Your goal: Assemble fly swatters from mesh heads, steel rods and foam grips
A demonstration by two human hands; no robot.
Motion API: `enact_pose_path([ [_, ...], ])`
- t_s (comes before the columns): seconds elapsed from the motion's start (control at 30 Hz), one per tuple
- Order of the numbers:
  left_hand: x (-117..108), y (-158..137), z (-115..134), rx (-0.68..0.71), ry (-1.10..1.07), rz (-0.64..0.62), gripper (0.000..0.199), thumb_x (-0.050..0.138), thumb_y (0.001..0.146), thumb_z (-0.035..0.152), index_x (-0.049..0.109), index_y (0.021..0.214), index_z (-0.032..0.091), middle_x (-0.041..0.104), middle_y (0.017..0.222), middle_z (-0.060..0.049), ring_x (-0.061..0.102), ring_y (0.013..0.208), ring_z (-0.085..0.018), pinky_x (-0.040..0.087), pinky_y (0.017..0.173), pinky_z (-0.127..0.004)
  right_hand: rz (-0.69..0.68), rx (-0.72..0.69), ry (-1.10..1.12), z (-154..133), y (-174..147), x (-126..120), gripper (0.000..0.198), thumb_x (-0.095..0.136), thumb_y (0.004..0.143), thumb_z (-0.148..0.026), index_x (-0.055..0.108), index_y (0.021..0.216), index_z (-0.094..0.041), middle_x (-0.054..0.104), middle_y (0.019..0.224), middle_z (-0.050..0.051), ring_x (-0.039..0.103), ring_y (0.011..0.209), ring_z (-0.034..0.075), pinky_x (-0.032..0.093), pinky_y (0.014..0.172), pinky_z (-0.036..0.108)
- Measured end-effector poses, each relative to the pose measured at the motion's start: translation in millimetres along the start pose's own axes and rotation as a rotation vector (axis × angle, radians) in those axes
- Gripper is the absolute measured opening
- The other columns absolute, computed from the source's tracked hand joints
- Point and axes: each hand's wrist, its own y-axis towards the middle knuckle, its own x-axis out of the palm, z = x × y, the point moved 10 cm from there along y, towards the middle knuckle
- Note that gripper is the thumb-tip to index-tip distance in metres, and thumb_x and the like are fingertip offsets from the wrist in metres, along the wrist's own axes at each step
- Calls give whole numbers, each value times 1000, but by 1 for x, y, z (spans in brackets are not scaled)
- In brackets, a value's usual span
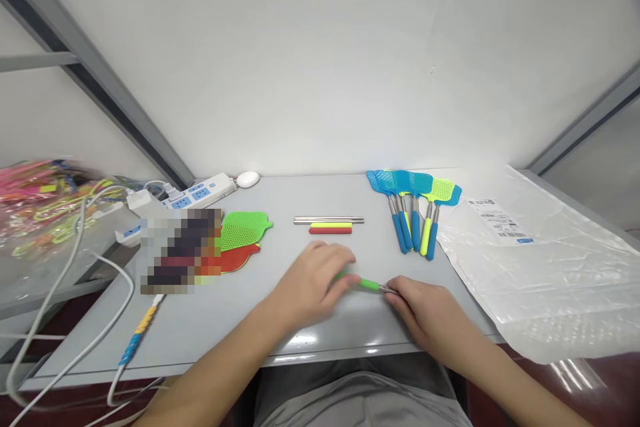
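My left hand (pixel 317 277), slightly blurred, is closed on one end of a green fly swatter handle (pixel 369 284). A thin metal rod (pixel 389 290) comes out of the handle's other end, and my right hand (pixel 425 307) pinches it. Most of the rod is hidden behind those fingers. Just beyond my left hand lie several bare metal rods (pixel 327 220), with a yellow handle (pixel 331 225) and a red handle (pixel 330 231) beside them. Farther left are a green swatter head (pixel 245 230) and a red swatter head (pixel 237 258), partly covered by a pixelated patch.
Several blue and yellow fly swatters (pixel 414 213) fan out at the back right. A plastic bag (pixel 540 267) with a label covers the table's right side. On the left are a power strip (pixel 200 193), a white oval object (pixel 248 179), cables (pixel 131 280) and bagged colourful items (pixel 45 207).
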Motion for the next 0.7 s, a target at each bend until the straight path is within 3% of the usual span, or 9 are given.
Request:
enact_pose_path([
  [0.07,-29,-6,-22,-146,-190,204,28,40,99,38,58,112,21,66,115,-8,58,110,-23,42,97,-39,2,-25,26,-4,7,0,30,27,104,-35,53,98,-22,66,81,3,64,74,21,37,63,30],
  [0.13,-51,-19,-48,-286,-421,425,33,34,101,41,60,108,21,66,112,-7,59,110,-22,42,98,-38,16,-28,45,-6,14,0,29,27,103,-35,53,99,-22,66,80,3,64,73,21,36,63,30],
  [0.2,-59,-32,-71,-401,-655,602,39,31,101,45,61,99,20,67,104,-7,62,100,-21,45,93,-37,15,-30,72,-8,19,1,29,27,103,-35,52,98,-22,66,78,2,63,71,21,35,63,30],
  [0.27,-54,-38,-86,-490,-854,665,43,32,99,52,60,93,19,68,99,-7,63,91,-20,48,84,-35,-9,-45,95,-13,22,4,29,27,103,-35,52,95,-23,65,75,1,62,69,20,34,61,30],
  [0.43,-30,-27,-93,-599,-1121,567,48,39,94,60,60,88,17,66,92,-7,61,81,-17,48,71,-29,-55,-73,73,-23,24,9,30,29,103,-36,51,86,-24,64,71,0,59,63,18,29,58,29],
  [0.7,14,8,-73,-581,-1274,324,59,33,93,66,61,84,15,58,74,-3,50,63,-11,42,64,-24,-36,-71,-39,-20,25,14,29,32,101,-33,46,78,-23,64,67,0,60,60,18,24,54,28],
])
